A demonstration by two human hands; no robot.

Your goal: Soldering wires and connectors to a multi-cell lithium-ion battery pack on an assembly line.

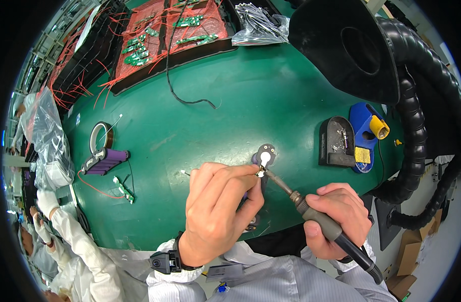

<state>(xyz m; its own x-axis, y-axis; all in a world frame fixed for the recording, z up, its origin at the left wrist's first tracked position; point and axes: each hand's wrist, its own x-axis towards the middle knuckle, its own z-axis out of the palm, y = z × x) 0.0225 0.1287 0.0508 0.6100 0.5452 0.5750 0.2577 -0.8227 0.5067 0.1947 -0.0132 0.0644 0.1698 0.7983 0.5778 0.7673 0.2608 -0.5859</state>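
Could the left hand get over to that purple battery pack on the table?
Probably yes: the left hand is busy at the round part, but only bare green table lies between it and the purple battery pack.

Both forearms come in from below in white sleeves; the left hand (218, 209) pinches with curled fingers (250, 173), while the right hand (336, 219) is fisted, knuckles up.

Viewpoint: a single head-worn fisheye camera, looking steeply down from above the person's own hands (270, 211)
Facing: forward across the green tabletop (230, 100), forearms entering from the lower edge
Nearness: close, the hands fill the lower middle
Far edge: red trays (170, 35) at the top, black extraction hose (416, 110) at the right
Distortion: straight edges bend toward the dark rim
Left rim: probably a co-worker's sleeve (74, 236), too warped to be sure
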